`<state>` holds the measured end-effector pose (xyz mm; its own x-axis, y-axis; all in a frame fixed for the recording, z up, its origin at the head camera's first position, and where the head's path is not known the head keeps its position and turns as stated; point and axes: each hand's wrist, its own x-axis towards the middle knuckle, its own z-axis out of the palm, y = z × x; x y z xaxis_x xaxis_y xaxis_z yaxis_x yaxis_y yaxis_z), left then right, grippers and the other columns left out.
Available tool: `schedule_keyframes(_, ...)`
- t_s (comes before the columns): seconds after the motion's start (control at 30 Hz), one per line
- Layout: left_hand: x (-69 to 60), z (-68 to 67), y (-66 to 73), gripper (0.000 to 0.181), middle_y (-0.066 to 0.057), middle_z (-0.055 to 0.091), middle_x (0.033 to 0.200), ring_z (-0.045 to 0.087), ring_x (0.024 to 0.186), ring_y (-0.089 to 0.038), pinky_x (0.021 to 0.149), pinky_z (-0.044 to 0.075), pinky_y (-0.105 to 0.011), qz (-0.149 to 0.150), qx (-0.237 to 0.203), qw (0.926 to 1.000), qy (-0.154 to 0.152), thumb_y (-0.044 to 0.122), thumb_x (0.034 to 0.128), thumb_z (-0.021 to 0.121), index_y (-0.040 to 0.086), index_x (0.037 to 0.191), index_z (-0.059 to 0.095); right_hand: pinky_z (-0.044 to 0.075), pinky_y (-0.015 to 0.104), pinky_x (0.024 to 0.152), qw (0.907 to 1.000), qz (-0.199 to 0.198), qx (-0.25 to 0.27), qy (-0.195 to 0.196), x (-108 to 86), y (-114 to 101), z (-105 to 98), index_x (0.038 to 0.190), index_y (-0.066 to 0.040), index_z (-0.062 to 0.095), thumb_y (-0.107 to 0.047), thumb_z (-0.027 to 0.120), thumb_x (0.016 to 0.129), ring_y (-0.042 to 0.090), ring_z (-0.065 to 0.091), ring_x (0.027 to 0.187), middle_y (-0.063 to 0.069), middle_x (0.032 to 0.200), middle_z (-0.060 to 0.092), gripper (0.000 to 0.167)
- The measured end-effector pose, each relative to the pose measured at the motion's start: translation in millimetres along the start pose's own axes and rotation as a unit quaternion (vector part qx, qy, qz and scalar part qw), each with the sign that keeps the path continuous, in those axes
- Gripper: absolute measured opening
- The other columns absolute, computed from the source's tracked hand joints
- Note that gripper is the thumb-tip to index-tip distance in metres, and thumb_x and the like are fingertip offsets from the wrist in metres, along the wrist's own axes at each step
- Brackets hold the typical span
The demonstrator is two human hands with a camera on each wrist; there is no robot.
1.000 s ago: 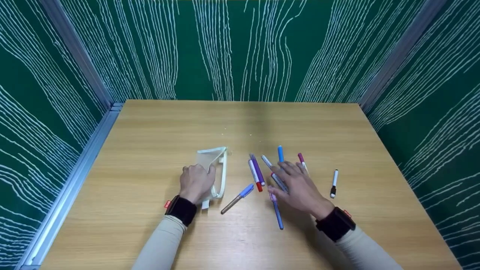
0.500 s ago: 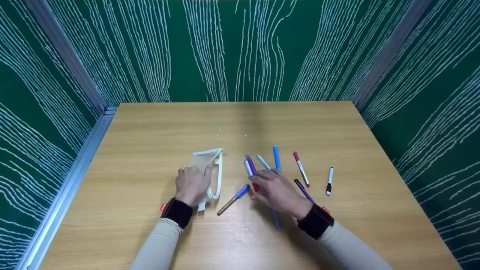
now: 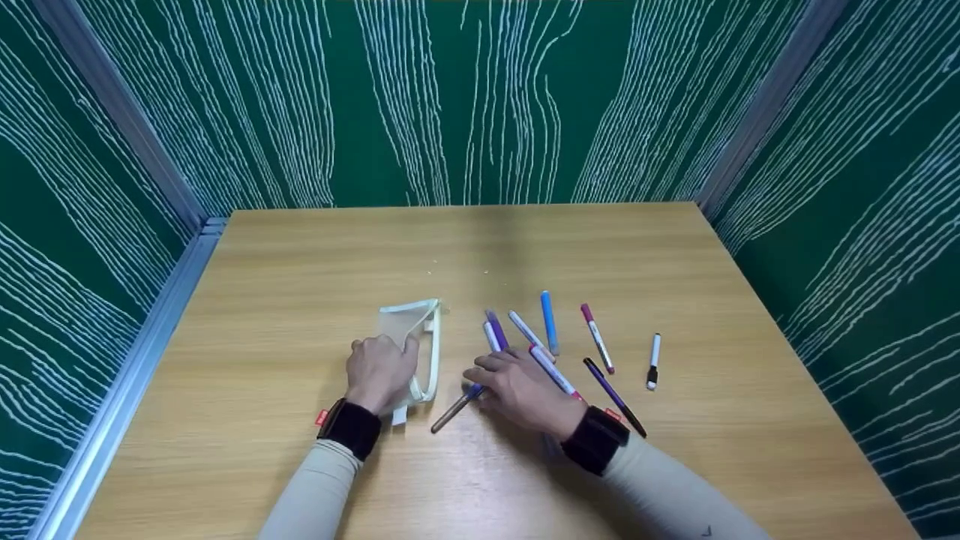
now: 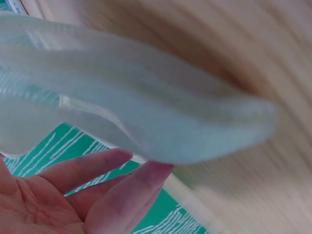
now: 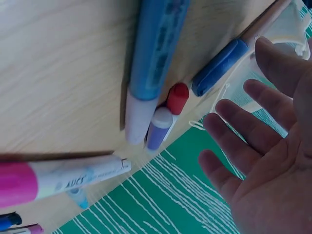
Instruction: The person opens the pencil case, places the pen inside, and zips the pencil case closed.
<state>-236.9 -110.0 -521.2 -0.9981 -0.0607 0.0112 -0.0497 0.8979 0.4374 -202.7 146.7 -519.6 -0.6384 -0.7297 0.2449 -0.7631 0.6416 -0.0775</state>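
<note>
My left hand (image 3: pixel 381 367) grips the near-left side of a pale translucent pencil case (image 3: pixel 437 352) with its mouth to the right. In the left wrist view, its fingertips touch the case's soft wall (image 4: pixel 146 102); the thumb's hold is unclear. Over the pens hovers my right hand (image 3: pixel 525 390), its fingers loosely spread in the right wrist view and holding nothing. Its fingertips reach the blue cap of a brown pen (image 3: pixel 450 415); contact is unclear. Beside it lie a pink-ended white marker (image 3: pixel 555 373) and a purple marker (image 3: pixel 496 328). A red-capped marker (image 5: pixel 178 97) is partly hidden.
On the wooden table (image 3: pixel 360 247) lie a light-blue marker (image 3: pixel 550 322), a magenta-capped white marker (image 3: pixel 598 339), a dark purple pen (image 3: pixel 615 397) and a small black-capped marker (image 3: pixel 653 362). Green walls with white lines enclose the table at the back and sides.
My right hand has moved left across the pens to the blue-capped pen, uncovering the pink-ended marker and dark purple pen. The left hand stays on the pencil case; the head view shifts slightly.
</note>
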Motion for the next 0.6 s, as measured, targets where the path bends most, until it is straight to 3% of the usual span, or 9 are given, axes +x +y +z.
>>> schedule_keyframes(0.27,-0.1,0.9,0.1,0.063,-0.025,0.069,0.087,0.060,0.084,-0.040,0.072,0.050,-0.050,0.003,0.000,1.0000,0.003,0.051,0.1018,0.041,0.008,0.058,0.055,0.051,0.041,0.099,0.9998,-0.022,0.000,0.004,8.4,-3,11,0.117,-0.015,0.075,-0.008,0.077,0.086,0.023,0.068,0.104,0.002,0.110,0.072,0.032)
schedule_keyframes(0.47,0.0,1.1,0.0,0.064,-0.024,0.069,0.086,0.059,0.084,-0.038,0.072,0.050,-0.049,0.002,-0.004,1.0000,0.002,0.053,0.1022,0.040,0.009,0.058,0.055,0.053,0.039,0.088,0.9992,-0.038,0.004,0.010,10.0,-4,16,0.107,-0.016,0.077,-0.005,0.075,0.087,0.019,0.069,0.090,-0.001,0.097,0.073,0.023)
schedule_keyframes(0.6,0.0,0.2,-0.1,0.066,-0.024,0.068,0.085,0.059,0.084,-0.038,0.070,0.050,-0.048,0.000,-0.002,1.0000,0.000,0.054,0.1025,0.039,0.009,0.058,0.055,0.052,0.039,0.084,0.9995,-0.028,0.017,-0.001,10.6,-6,15,0.103,-0.018,0.079,-0.004,0.074,0.087,0.018,0.068,0.086,-0.002,0.093,0.073,0.021)
